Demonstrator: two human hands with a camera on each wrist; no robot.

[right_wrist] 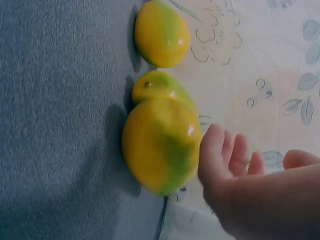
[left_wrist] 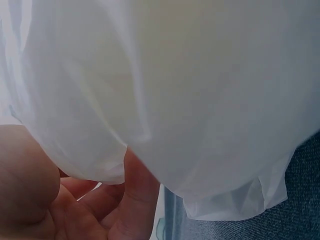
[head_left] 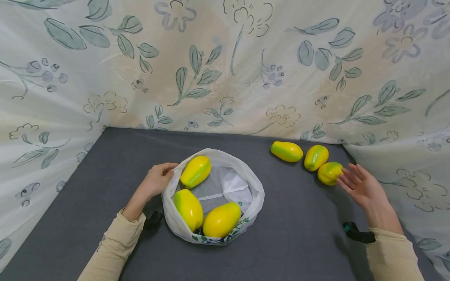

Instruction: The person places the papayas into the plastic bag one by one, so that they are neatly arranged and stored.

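Note:
A white plastic bag (head_left: 258,195) stands with its mouth spread wide. Inside it lie three yellow-green papayas: one (head_left: 195,171) by the left rim, one (head_left: 188,209) below that, and one (head_left: 222,219) at the front. My left hand (head_left: 159,180) pinches the bag's left rim; the left wrist view shows its fingers (left_wrist: 140,192) against the thin plastic. My right hand (head_left: 365,191) is held with fingers extended beside the nearest loose papaya (head_left: 329,173). In the right wrist view the fingertips come close to this papaya (right_wrist: 161,145); whether they touch it I cannot tell.
Two more papayas, one (head_left: 286,152) and another (head_left: 316,157), lie at the back right of the dark grey table (head_left: 291,249). Floral cloth (head_left: 225,78) hangs behind the table and along both sides.

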